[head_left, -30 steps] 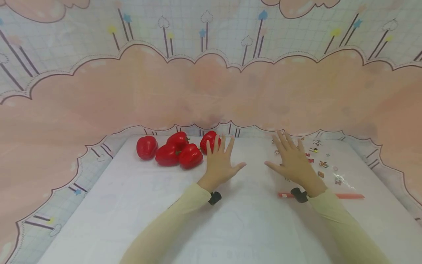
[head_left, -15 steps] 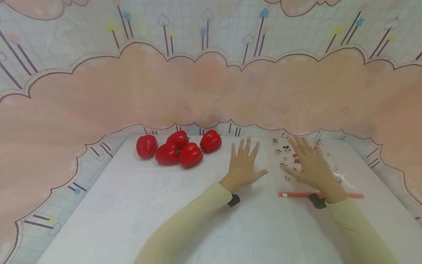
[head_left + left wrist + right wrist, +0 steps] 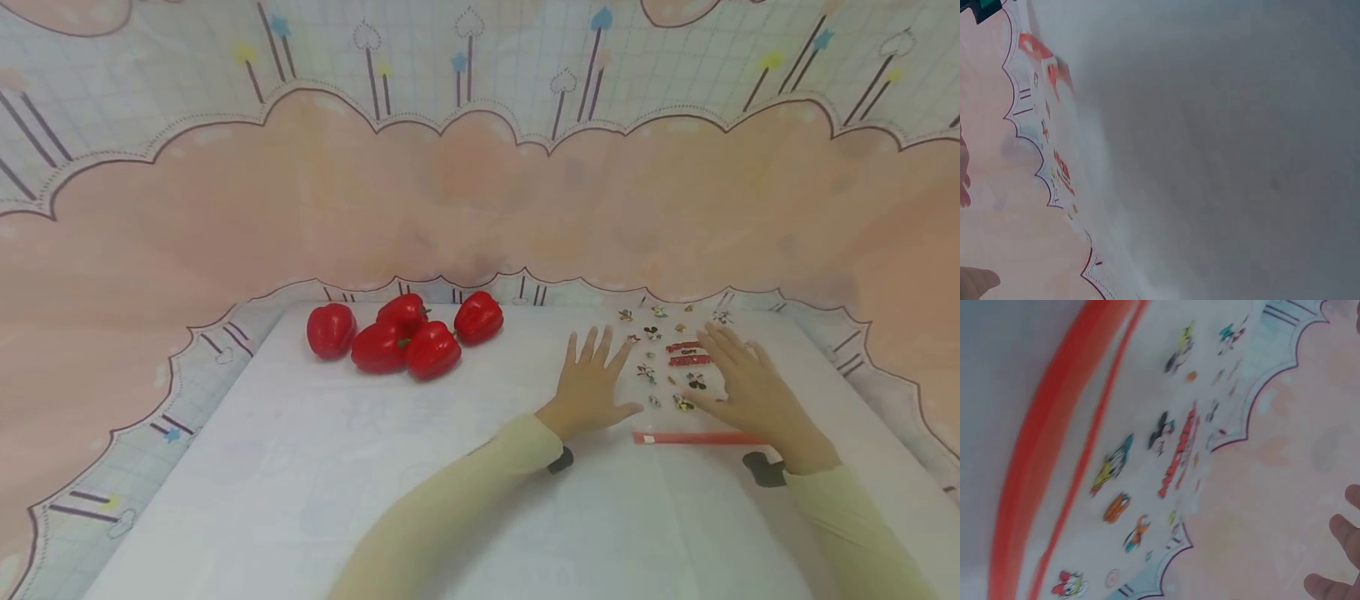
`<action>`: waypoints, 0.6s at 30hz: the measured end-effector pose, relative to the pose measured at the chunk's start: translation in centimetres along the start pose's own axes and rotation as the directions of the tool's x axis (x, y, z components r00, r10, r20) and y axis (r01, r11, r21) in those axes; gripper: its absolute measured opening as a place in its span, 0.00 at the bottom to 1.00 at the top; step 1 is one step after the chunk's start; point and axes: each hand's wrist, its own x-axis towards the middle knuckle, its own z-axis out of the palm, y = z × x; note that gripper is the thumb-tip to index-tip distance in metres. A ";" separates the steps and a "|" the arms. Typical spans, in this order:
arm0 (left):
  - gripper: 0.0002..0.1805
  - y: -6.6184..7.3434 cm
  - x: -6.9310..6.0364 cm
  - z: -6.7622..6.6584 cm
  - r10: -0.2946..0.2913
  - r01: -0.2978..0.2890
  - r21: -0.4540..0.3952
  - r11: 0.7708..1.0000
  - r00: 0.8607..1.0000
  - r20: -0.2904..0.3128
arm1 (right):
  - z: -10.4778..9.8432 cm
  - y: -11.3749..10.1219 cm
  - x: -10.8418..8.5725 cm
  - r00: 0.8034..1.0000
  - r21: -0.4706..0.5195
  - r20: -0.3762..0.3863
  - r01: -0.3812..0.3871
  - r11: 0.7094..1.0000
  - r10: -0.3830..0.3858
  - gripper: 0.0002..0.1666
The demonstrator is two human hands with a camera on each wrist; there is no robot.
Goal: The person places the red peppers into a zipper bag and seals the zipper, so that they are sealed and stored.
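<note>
In the head view my left hand (image 3: 592,387), fingers spread and straight, hovers by the left edge of a clear zip bag (image 3: 687,354) printed with small cartoon figures and red lettering. My right hand (image 3: 757,404) is over the bag's right part, fingers extended, hiding some prints. Whether either hand touches the bag I cannot tell. A red zip strip (image 3: 697,437) runs along the bag's near edge. The right wrist view shows the printed bag (image 3: 1110,465) close up, with fingertips (image 3: 1341,550) at the right edge. Neither hand holds anything.
Several red bell peppers (image 3: 431,350) lie in a group at the back left of the white table (image 3: 300,483). A patterned cloth backdrop (image 3: 480,208) rises behind the table. Black wrist cameras (image 3: 560,460) sit under the sleeves' ends.
Both hands have moved to the right, the left away from the peppers toward the bag. More of the bag's lettering and figures now shows between them. The peppers and bag stay in place.
</note>
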 end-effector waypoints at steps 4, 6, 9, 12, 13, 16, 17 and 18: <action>0.50 0.9 0.3 0.5 0.042 -0.042 0.019 0.999 0.999 0.012 | -0.1 0.5 -0.8 0.999 0.015 0.039 -0.021 1.000 0.020 0.52; 0.49 1.4 0.4 0.7 0.065 -0.065 0.022 0.998 0.997 0.029 | 0.0 0.7 -1.2 0.998 0.021 0.063 -0.032 0.999 0.030 0.52; 0.48 1.9 0.7 0.9 0.096 -0.097 0.009 0.995 0.993 0.070 | 0.0 1.0 -1.6 0.994 0.029 0.098 -0.047 0.998 0.044 0.52; 0.47 2.4 0.9 0.9 0.128 -0.127 -0.020 0.992 0.986 0.109 | 0.2 1.4 -2.0 0.991 0.031 0.123 -0.059 0.998 0.055 0.53; 0.47 2.5 1.0 1.0 0.137 -0.135 -0.026 0.991 0.983 0.121 | 0.3 1.5 -2.1 0.989 0.033 0.133 -0.067 0.997 0.062 0.53; 0.47 2.9 1.2 0.9 0.170 -0.166 -0.041 0.985 0.973 0.154 | 0.5 1.9 -2.4 0.985 0.033 0.154 -0.084 0.996 0.078 0.54; 0.47 3.0 1.2 0.9 0.183 -0.178 -0.046 0.983 0.969 0.166 | 0.5 2.0 -2.5 0.983 0.034 0.161 -0.091 0.995 0.084 0.54; 0.46 3.1 1.2 0.8 0.195 -0.189 -0.052 0.981 0.964 0.178 | 0.6 2.2 -2.6 0.983 0.035 0.165 -0.093 0.995 0.086 0.54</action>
